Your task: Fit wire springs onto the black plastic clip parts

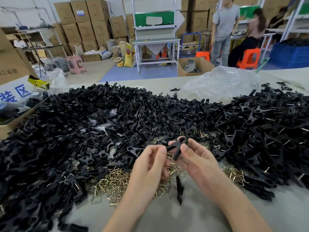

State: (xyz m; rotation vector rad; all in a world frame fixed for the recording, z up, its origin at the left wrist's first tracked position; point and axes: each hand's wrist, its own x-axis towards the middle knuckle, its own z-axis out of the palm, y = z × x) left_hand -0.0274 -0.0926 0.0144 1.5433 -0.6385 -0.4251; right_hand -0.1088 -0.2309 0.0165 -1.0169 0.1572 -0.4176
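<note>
Holding one black clip part [177,147] between them, both hands are raised just above the table [167,218], near its front edge. The left hand [150,164] has its fingers curled and pinches the left end of the part between thumb and forefinger. The right hand [197,161] grips the part's middle and right end, with the thumb pressed on top and the other fingers curled behind. The part lies tilted, its forked end pointing up and away from the person. Whether a spring is seated on it cannot be told.

Directly below and behind the hands lies a heap of brass-coloured wire springs [113,181], spread on the table surface. A single loose black part [179,190] rests on the table between the two forearms, touching the edge of the springs. A large pile of black clip parts [100,123] covers the left and centre of the table. A second pile [267,139] occupies the right side, and wire glints show among its pieces. A crumpled clear plastic bag [222,82] lies behind the piles.
</note>
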